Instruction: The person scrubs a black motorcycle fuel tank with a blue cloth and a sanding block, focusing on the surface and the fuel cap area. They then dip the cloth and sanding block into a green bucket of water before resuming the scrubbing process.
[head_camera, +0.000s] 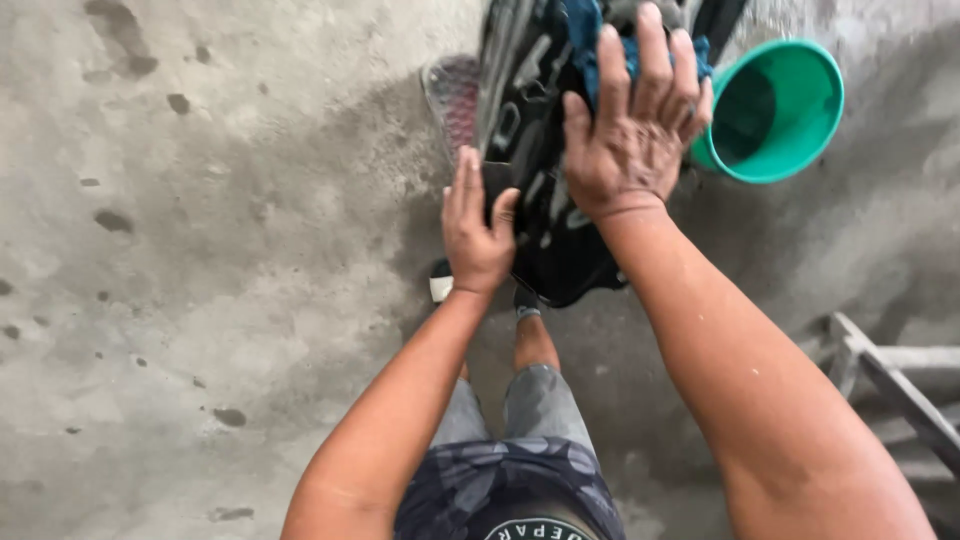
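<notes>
From my seat I count two hands, one blue rag, one black glossy panel, one green bucket and one metal frame.

The left hand (478, 232) is closed on the near left edge of the black panel (545, 150), thumb on the face and fingers wrapped behind it, so it grips the panel itself. The right hand (635, 125) lies flat with fingers spread and slightly fanned, pressing the blue rag (585, 40) against the upper part of the panel; I would call it open and pressing rather than clenched.

The panel sits in the upper middle of the view, straight ahead of the person and above the concrete floor (220, 260). Its long axis runs from near the left hand up and away toward the top edge (a slight lean to the right), with the rounded lower end nearest the knees.

The green bucket (790, 75) stands just right of the right hand, tilted, its open mouth facing me. The grey metal frame (880, 375) lies at the lower right, well apart from both hands.
</notes>
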